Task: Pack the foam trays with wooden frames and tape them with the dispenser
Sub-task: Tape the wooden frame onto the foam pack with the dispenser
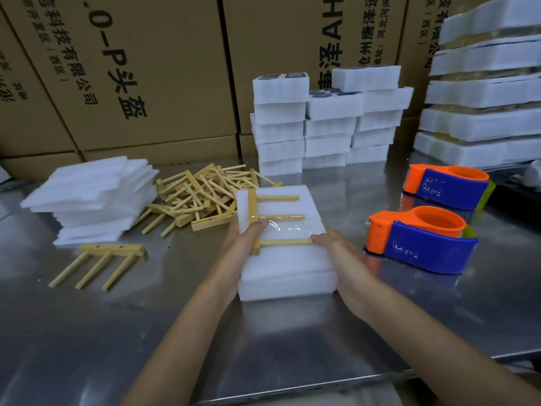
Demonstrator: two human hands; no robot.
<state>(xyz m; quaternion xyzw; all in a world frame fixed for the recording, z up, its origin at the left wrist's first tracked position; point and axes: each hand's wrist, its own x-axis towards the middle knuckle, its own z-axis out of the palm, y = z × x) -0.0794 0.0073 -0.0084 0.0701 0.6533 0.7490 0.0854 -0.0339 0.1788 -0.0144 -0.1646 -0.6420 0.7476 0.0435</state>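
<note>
White foam everywhere on this steel desk! Far left, a pile of flat foam sheets. In front of it lies 1 loose wooden frame, 3 pegs pointing toward the camera. Next along, a jumbled heap of wooden frames. Centre stage: the foam tray, with a wooden frame lying on top, a clear tape strip shining across its middle peg. The left hand grips the tray's left edge, thumb curled over the frame's bar; the right hand presses flat on the right edge, fingertips at the nearest peg's tip. Behind, stacked foam trays hold dark pieces in their top slots. To the right sit 2 orange-and-blue tape dispensers, and beyond them a taller stack of packed trays before the cardboard boxes.
</note>
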